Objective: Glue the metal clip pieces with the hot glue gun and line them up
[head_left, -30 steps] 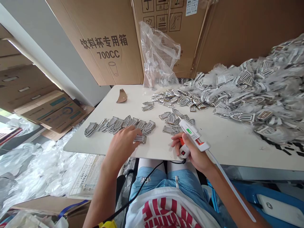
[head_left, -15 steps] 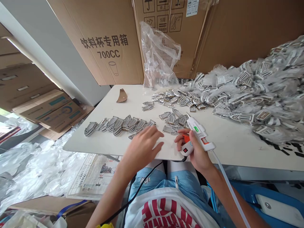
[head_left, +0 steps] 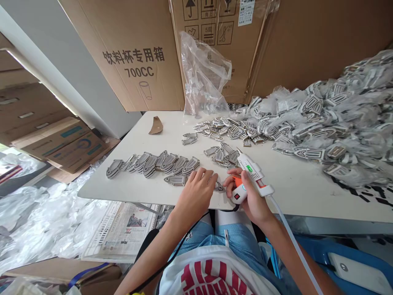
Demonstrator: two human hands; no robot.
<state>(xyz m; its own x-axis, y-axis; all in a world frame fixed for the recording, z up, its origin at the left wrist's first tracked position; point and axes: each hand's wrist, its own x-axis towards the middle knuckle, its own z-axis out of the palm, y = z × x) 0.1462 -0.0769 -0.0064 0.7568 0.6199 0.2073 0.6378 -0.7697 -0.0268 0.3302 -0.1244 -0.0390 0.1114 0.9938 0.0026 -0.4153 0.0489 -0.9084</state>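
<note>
My left hand point(head_left: 198, 190) reaches palm down over the table's front part, its fingers bent and close together on a grey metal piece point(head_left: 218, 187) whose tip shows at the right. My right hand point(head_left: 253, 200) is wrapped round a white glue gun point(head_left: 250, 166) with an orange trigger, its nozzle pointing up and left. Beside my left hand lies another shield-shaped metal piece point(head_left: 175, 180). Stacks of such pieces point(head_left: 149, 163) form a row at the left. A small loose heap of them point(head_left: 221, 155) is just beyond the glue gun.
A large pile of plastic-wrapped pieces point(head_left: 319, 119) covers the right of the white table point(head_left: 123, 192). Cardboard boxes point(head_left: 138, 28) stand behind, with a clear bag point(head_left: 204, 78) against them. A cardboard scrap point(head_left: 156, 125) lies at the back left. A cable hangs near my left arm.
My left hand has moved right and down onto a metal piece near the right hand. A piece beside the stacks now shows fully. The glue gun stays in my right hand.
</note>
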